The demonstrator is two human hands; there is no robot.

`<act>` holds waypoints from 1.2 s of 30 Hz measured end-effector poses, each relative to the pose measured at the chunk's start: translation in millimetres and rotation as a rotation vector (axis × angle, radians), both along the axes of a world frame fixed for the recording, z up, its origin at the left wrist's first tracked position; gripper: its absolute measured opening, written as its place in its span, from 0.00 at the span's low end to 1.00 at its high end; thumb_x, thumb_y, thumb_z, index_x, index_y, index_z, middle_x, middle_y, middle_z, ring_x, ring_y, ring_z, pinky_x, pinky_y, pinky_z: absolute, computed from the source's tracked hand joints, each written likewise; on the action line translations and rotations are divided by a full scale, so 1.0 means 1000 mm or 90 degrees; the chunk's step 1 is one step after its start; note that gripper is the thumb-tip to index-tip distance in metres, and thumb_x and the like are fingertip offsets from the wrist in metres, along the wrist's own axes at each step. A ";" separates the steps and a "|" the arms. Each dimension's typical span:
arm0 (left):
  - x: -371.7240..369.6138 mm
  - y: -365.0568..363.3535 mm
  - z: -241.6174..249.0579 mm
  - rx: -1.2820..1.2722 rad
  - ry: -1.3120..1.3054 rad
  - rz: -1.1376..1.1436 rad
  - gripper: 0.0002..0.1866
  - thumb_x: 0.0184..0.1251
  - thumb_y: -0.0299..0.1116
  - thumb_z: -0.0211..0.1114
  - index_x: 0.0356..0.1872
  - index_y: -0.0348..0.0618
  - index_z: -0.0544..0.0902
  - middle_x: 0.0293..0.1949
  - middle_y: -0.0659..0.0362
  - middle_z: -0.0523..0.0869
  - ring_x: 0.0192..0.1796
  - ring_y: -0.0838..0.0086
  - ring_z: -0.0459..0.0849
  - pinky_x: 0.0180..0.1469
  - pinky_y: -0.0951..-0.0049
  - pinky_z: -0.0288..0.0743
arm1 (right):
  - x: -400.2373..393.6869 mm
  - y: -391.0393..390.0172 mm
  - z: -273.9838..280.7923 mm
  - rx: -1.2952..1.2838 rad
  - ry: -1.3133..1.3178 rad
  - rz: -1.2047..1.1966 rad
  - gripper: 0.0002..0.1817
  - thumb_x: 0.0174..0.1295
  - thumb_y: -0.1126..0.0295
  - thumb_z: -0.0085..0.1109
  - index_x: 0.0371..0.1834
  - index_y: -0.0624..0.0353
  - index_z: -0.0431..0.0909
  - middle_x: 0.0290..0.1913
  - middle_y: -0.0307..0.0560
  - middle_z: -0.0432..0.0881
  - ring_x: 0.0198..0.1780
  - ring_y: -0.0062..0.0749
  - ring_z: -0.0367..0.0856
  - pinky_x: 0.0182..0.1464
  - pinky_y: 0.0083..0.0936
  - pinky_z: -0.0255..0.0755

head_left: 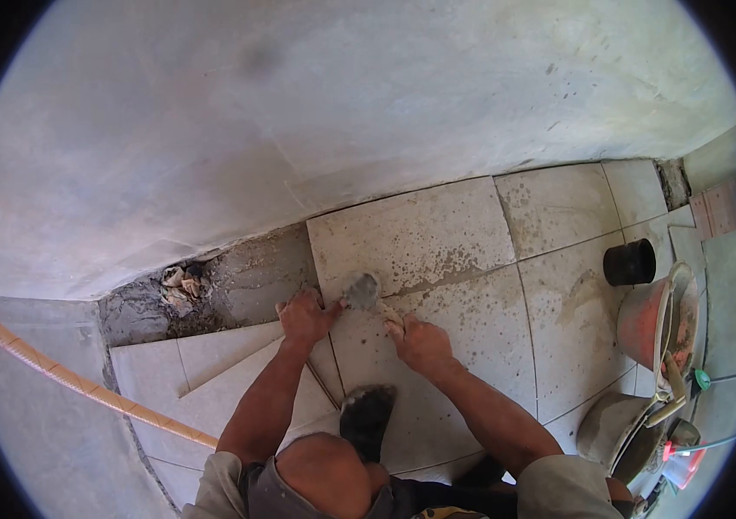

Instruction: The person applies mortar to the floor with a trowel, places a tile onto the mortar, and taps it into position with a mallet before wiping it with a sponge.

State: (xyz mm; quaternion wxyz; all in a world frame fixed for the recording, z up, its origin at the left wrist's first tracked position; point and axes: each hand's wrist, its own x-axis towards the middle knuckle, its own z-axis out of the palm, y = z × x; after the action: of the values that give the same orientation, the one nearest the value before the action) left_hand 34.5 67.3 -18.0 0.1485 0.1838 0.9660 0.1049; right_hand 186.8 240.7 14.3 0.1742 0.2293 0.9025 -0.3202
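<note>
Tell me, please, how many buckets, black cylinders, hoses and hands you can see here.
Buckets: 2, orange bucket and grey bucket
Black cylinder: 1
Orange hose: 1
Hands: 2, left hand and right hand on the tile
Total: 6

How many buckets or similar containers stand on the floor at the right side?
3: a black cylindrical container on the tiles; an orange bucket just below it; a grey bucket nearer the person. The picture edge may hide others.

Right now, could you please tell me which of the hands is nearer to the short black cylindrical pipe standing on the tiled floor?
Right. The right hand lies on the tiles left of the black pipe; the left hand presses the tile edge farther left.
</note>
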 end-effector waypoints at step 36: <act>0.001 0.004 0.006 -0.025 -0.008 0.008 0.30 0.50 0.63 0.66 0.32 0.41 0.82 0.36 0.49 0.84 0.44 0.56 0.82 0.55 0.46 0.63 | -0.045 0.020 0.016 -0.033 0.067 -0.071 0.25 0.70 0.51 0.40 0.42 0.68 0.70 0.32 0.68 0.80 0.39 0.61 0.81 0.44 0.49 0.74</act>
State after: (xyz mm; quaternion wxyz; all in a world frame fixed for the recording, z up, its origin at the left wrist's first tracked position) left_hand 35.2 71.2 -11.7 0.1573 0.1743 0.9681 0.0879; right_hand 141.4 260.3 30.0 0.1145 0.2573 0.8878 -0.3641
